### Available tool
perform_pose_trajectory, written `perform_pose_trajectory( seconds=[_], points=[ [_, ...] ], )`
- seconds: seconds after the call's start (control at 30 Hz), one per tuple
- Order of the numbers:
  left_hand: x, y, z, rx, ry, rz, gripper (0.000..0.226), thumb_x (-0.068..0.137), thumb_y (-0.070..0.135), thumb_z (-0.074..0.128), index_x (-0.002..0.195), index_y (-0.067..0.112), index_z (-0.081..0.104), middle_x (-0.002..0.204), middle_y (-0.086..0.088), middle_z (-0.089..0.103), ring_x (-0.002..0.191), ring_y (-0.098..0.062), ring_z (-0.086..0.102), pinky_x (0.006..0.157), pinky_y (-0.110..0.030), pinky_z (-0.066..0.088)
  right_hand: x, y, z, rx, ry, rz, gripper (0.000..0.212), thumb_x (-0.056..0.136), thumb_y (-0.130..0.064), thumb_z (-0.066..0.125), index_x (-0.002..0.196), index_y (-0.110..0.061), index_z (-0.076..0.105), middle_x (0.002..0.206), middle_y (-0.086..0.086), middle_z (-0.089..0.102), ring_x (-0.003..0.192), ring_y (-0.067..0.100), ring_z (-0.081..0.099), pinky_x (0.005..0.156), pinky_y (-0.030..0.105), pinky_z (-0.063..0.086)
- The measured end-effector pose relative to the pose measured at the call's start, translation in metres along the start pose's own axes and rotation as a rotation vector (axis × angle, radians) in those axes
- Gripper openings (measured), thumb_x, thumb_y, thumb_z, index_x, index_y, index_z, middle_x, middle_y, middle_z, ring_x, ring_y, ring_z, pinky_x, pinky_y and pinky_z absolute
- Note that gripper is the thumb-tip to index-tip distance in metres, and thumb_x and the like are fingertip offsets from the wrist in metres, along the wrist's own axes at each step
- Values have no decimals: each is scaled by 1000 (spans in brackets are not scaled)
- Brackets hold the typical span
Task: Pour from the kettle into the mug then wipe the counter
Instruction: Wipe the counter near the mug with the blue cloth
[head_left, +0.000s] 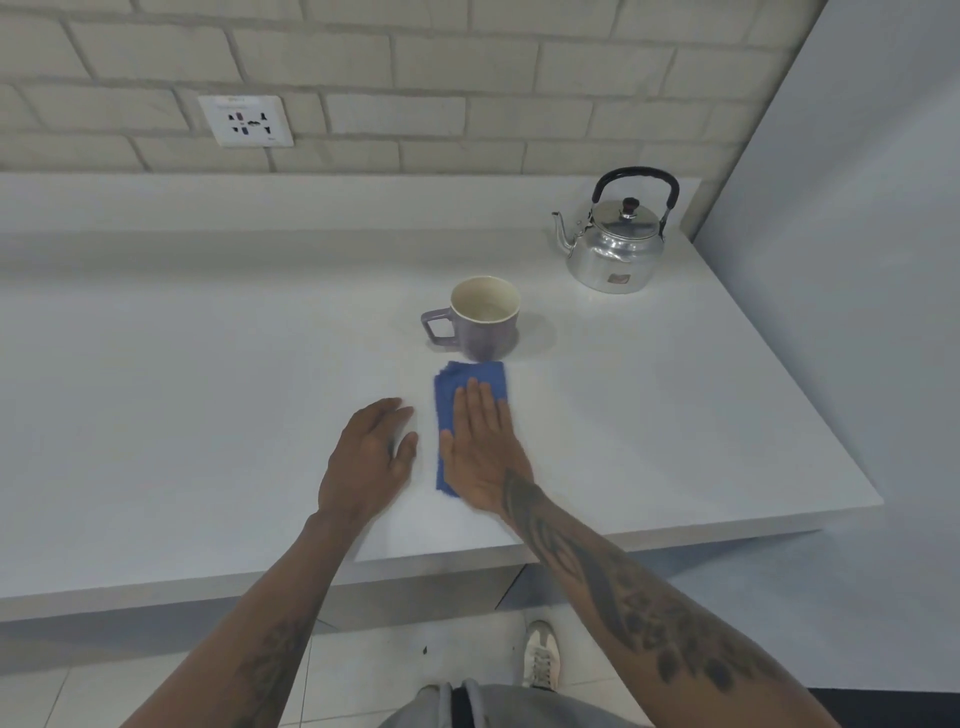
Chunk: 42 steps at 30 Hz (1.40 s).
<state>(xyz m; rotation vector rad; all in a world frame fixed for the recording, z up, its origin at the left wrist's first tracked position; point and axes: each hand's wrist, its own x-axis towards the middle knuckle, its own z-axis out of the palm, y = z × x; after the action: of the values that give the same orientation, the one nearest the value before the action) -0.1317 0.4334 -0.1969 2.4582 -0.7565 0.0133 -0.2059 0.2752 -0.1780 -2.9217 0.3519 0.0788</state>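
A shiny metal kettle (615, 249) with a black handle stands upright at the back right of the white counter (208, 389), its spout facing left. A purple mug (480, 319) with a cream inside stands in the middle, handle to the left. Just in front of the mug lies a folded blue cloth (462, 384). My right hand (483, 447) lies flat on the cloth, fingers together and stretched, pressing it to the counter. My left hand (376, 457) rests palm down on the bare counter just left of the cloth, holding nothing.
A brick wall with a white socket plate (247, 120) rises behind a raised ledge. A plain wall closes the right side. The counter's front edge runs below my wrists; tiled floor and a shoe (541, 657) show underneath.
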Motion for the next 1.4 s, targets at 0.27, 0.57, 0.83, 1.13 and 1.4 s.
perform_pose_trajectory(
  seconds=[0.27,0.57,0.83,1.13,1.4],
  points=[
    [-1,3,2,-18,45,1,41,93,33,51,131,18,59,141,1,53,131,-20,47,105,-38,45,-54,67,-2,13,-9,-99,87,86,-51,-21,152,0,4,161,13,-1,150,27,3,123,41,1],
    [-2,7,2,-17,57,-49,39,92,32,54,130,23,59,141,7,51,133,-14,43,104,-35,43,56,136,-38,-48,28,267,63,101,-35,8,153,2,4,163,19,1,151,32,3,123,44,7],
    [-1,8,4,-10,60,-56,37,92,30,57,129,25,59,140,9,51,132,-13,43,102,-37,46,-2,116,-24,-61,-45,-53,79,91,-46,-19,153,-5,5,163,12,4,151,31,3,122,47,12],
    [-4,9,2,-10,41,-72,39,93,32,54,132,27,56,143,10,47,135,-11,39,102,-37,45,-18,183,-36,-85,-47,202,80,92,-54,-5,153,-2,-1,163,11,-7,151,25,-2,123,39,2],
    [-4,14,-2,-27,33,-82,40,92,30,54,132,24,56,143,8,47,135,-13,40,103,-37,44,27,92,-19,-22,6,286,62,103,-33,18,153,0,2,162,19,-2,151,33,-1,123,46,2]
  ],
)
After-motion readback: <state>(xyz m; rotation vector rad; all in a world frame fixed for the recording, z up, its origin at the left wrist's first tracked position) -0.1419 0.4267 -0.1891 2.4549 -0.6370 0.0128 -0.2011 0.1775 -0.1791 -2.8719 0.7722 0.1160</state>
